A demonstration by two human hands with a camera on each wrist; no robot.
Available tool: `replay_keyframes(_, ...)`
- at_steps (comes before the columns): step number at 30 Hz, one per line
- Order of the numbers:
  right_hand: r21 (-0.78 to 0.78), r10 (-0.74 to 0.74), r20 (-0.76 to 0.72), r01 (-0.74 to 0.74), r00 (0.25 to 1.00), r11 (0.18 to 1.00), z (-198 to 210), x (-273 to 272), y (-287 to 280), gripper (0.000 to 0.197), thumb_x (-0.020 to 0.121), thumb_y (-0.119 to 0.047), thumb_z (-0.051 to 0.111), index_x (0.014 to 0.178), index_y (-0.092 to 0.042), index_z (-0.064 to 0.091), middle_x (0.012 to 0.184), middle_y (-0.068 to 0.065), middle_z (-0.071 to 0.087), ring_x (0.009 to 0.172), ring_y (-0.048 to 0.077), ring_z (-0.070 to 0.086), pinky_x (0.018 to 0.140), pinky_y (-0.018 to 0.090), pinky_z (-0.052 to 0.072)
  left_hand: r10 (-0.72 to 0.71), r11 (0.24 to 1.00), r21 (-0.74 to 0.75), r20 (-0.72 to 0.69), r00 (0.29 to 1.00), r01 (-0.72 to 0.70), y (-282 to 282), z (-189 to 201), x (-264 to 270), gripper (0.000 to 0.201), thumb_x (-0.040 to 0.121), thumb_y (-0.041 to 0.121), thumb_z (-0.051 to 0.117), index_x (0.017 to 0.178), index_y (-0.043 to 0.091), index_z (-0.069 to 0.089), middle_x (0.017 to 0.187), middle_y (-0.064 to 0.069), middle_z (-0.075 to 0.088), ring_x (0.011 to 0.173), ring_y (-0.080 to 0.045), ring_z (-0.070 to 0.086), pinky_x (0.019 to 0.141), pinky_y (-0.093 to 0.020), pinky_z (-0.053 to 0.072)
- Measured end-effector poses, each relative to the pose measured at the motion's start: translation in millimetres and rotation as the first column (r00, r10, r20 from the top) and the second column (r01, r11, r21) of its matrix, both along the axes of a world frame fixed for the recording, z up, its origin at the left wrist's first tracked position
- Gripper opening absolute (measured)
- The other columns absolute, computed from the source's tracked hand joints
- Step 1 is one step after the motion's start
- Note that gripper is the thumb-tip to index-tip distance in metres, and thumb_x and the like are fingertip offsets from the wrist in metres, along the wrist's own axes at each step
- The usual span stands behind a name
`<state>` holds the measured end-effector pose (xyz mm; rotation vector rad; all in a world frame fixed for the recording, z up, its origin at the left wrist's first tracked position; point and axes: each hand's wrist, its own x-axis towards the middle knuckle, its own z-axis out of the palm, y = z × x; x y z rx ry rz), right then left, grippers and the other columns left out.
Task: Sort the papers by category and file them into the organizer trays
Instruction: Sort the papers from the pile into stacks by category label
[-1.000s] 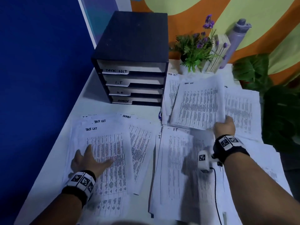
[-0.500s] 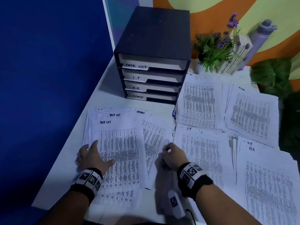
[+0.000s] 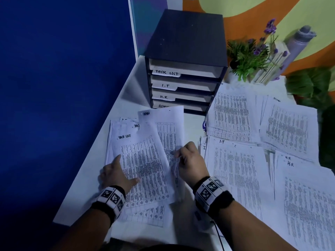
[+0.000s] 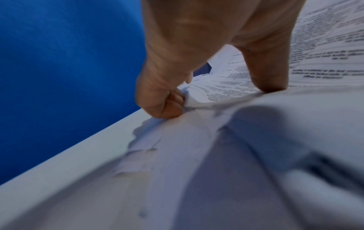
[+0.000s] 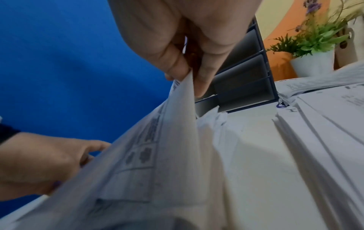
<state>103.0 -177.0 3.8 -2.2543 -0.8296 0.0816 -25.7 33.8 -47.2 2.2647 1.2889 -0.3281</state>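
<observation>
The dark organizer (image 3: 184, 38) stands at the back, its trays labelled TASK LIST, I.T, H.R. and ADMIN. In front of it lies the Task List stack (image 3: 145, 160). My left hand (image 3: 116, 171) holds the stack's left edge; in the left wrist view its fingers (image 4: 163, 105) curl at that edge and the thumb presses on top. My right hand (image 3: 178, 154) pinches the right edge of an Admin sheet (image 3: 166, 120). That sheet is raised, partly under the Task List stack, and its top covers the ADMIN label. The right wrist view shows the pinched sheet (image 5: 177, 124) in the right hand (image 5: 189, 74).
Sorted piles lie to the right: I.T (image 3: 239, 174), H.R (image 3: 299, 187), Admin (image 3: 288, 127) and one more pile (image 3: 232, 115). A potted plant (image 3: 248, 57) and a grey bottle (image 3: 297, 44) stand at the back. A blue wall (image 3: 54, 87) borders the table's left edge (image 3: 90, 178).
My right hand left the sheet on the far pile, crossed to the left stack, and now pinches and lifts the Admin sheet. The left hand stayed on the Task List stack.
</observation>
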Motion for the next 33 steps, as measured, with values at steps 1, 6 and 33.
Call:
replay_keyframes(1,0.044,0.027,0.008,-0.028,1.0,0.999,2.6,-2.7,1.2,0.033,0.072,0.017,0.05,0.087,-0.008,0.065,0.094,0.002,0.05,0.088,0.022,0.068,0.064,0.022,0.052,0.002,1.0,-0.003,0.004,1.0,-0.002,-0.3,1.0,0.1,0.124,0.051,0.053,0.089,0.148,0.038,0.013,0.149,-0.011,0.028,0.138,-0.034,0.028,0.109,-0.053,0.034)
replay_keyframes(6,0.196,-0.058,0.052,0.047,0.997,0.979,3.0,-0.1,1.5,0.029,0.073,0.015,0.055,0.087,-0.006,0.07,0.097,0.001,0.047,0.085,0.014,0.06,0.074,0.025,0.055,0.016,0.997,-0.082,0.103,0.995,-0.007,8.1,9.6,3.1,0.126,0.059,0.026,0.092,0.153,0.024,0.009,0.149,-0.016,0.034,0.138,-0.031,0.029,0.111,-0.039,0.033)
replay_keyframes(33,-0.276,-0.293,-0.559,0.159,0.776,0.948,-29.4,-24.7,-12.7,0.023,0.097,-0.031,0.048,0.089,-0.01,0.046,0.101,0.009,0.044,0.091,0.024,0.046,0.08,0.028,0.035,0.043,0.991,-0.133,0.223,0.974,-0.013,-13.7,18.3,5.4,0.045,0.082,0.035,0.067,0.098,-0.006,0.061,0.12,-0.015,0.048,0.107,-0.029,0.054,0.091,-0.033,0.048)
